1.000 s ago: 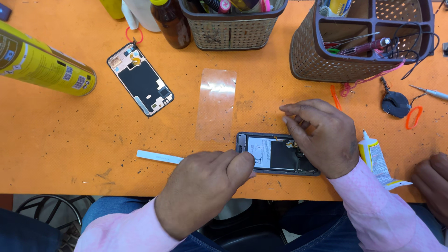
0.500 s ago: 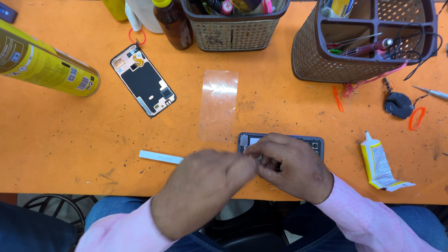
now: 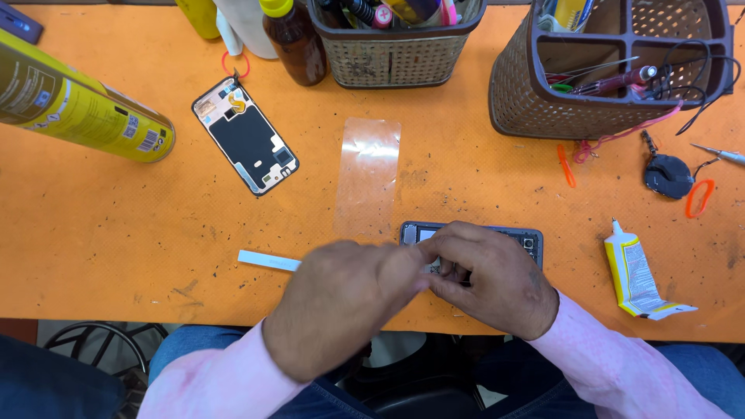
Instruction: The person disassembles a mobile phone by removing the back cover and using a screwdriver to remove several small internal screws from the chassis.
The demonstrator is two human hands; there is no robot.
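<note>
An opened phone body (image 3: pixel 512 235) lies near the front edge of the orange table (image 3: pixel 116 233), mostly covered by my hands. My right hand (image 3: pixel 493 279) rests over it with fingers curled down onto its inner parts. My left hand (image 3: pixel 341 302) comes in from the left, its fingertips meeting the right hand's at the phone's left end. What the fingers pinch is hidden. A thin white strip (image 3: pixel 268 261) lies just left of my left hand. A clear protective film (image 3: pixel 369 167) lies behind the phone.
A separate phone frame (image 3: pixel 247 146) lies at the back left beside a yellow spray can (image 3: pixel 77 105). A glue tube (image 3: pixel 635 271) lies at the right. Two woven baskets (image 3: pixel 396 46) (image 3: pixel 590 109) with tools, a brown bottle (image 3: pixel 295 39) and a black round part (image 3: pixel 667 174) stand behind.
My right hand slid left along the phone and both hands closed together over its left end, covering the white inner part seen earlier.
</note>
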